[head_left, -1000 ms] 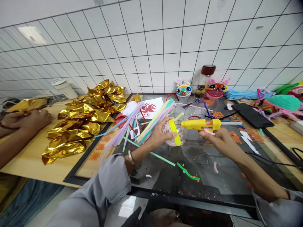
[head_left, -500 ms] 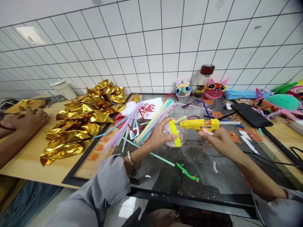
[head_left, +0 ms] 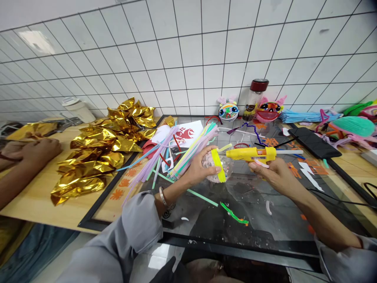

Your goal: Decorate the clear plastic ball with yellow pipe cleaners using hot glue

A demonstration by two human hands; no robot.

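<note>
My left hand [head_left: 203,165] is closed around a clear, rounded container [head_left: 227,168] with pale contents. A bright yellow strip [head_left: 218,167] circles it, and a loose yellow end sticks up at the top. In my right hand [head_left: 272,175] is a yellow hot glue gun [head_left: 250,154], with a white glue stick [head_left: 290,151] coming out of its back. Its nozzle points left at the top of the container, close to the strip; whether they touch I cannot tell. Below lies a green pipe cleaner piece [head_left: 234,214] on the dark tabletop.
Pastel pipe cleaners [head_left: 193,151] lie bundled behind my left hand. Gold foil pieces [head_left: 97,151] are heaped at the left, near another person's hands [head_left: 44,151]. A black phone [head_left: 315,141], a lidded bottle [head_left: 255,100] and decorated animal faces [head_left: 228,110] stand or lie farther back.
The glue gun and my right hand have shifted slightly right, leaving a little more distance from the strip. My left hand still holds the container in nearly the same place.
</note>
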